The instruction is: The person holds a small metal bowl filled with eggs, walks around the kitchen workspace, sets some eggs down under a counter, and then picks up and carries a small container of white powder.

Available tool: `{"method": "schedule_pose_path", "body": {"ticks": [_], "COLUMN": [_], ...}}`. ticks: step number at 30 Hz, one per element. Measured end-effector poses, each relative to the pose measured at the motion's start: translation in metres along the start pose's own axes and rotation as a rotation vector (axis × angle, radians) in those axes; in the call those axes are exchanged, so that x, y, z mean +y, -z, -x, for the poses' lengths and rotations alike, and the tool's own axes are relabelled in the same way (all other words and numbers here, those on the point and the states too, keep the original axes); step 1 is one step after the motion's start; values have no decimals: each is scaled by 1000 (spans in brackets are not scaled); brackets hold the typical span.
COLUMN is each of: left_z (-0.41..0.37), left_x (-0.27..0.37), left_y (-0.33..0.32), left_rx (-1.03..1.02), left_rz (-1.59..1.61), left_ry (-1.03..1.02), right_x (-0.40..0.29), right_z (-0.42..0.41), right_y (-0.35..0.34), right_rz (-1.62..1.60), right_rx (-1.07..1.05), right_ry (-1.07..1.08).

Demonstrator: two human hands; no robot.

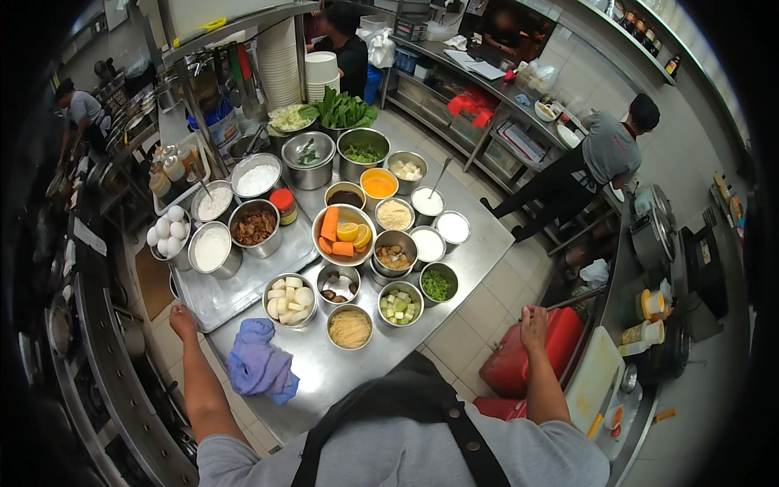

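My left hand (184, 322) is out to the left with its fingers curled, by the near corner of a metal tray (234, 289). My right hand (534, 327) is raised on the right, over a red container (548, 350); its fingers are bent and partly hidden. Before me on the steel table (359, 380), a crumpled blue cloth (263, 359) lies nearest. Metal bowls beyond it hold white cylindrical pieces (289, 300), yellow noodle-like strands (350, 329), pale green cubes (400, 306) and chopped greens (436, 285). Another bowl has carrots (330, 223) and cut lemon (348, 232).
Eggs (170, 231), powder bowls and a red-lidded jar (283, 206) stand at left. Leafy greens (345, 111) and stacked white tubs (280, 67) are behind. A co-worker (608, 149) stands at the right counter. A cutting board (593, 380) lies at right.
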State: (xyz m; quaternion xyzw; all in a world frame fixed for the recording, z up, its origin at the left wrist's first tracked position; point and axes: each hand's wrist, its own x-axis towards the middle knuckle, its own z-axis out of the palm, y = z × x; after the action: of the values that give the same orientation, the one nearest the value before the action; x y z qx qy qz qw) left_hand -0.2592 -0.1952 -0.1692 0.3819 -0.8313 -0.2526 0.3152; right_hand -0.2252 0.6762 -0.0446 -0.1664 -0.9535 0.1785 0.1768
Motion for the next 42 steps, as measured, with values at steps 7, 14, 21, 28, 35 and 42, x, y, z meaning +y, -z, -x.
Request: {"method": "schedule_pose_path", "body": {"ticks": [7, 14, 21, 28, 35, 42], "left_z": [14, 18, -25, -107, -130, -92], "left_x": [27, 120, 300, 330, 316, 350], "left_y": [-13, 50, -1, -119, -171, -174], "left_rx": [-20, 258, -185, -622, -801, -593], "left_rz": [0, -122, -3, -197, -22, 430], "left_ry": [146, 19, -153, 193, 420, 525], "right_x": [46, 59, 85, 98, 145, 140], "right_z": [19, 38, 57, 78, 129, 131], "right_y": [1, -1, -5, 12, 28, 48], "right_rz": [10, -65, -23, -40, 61, 4], "right_rx": [-33, -51, -144, -71, -72, -169], "right_ry": [24, -21, -167, -205, -371, -352]}}
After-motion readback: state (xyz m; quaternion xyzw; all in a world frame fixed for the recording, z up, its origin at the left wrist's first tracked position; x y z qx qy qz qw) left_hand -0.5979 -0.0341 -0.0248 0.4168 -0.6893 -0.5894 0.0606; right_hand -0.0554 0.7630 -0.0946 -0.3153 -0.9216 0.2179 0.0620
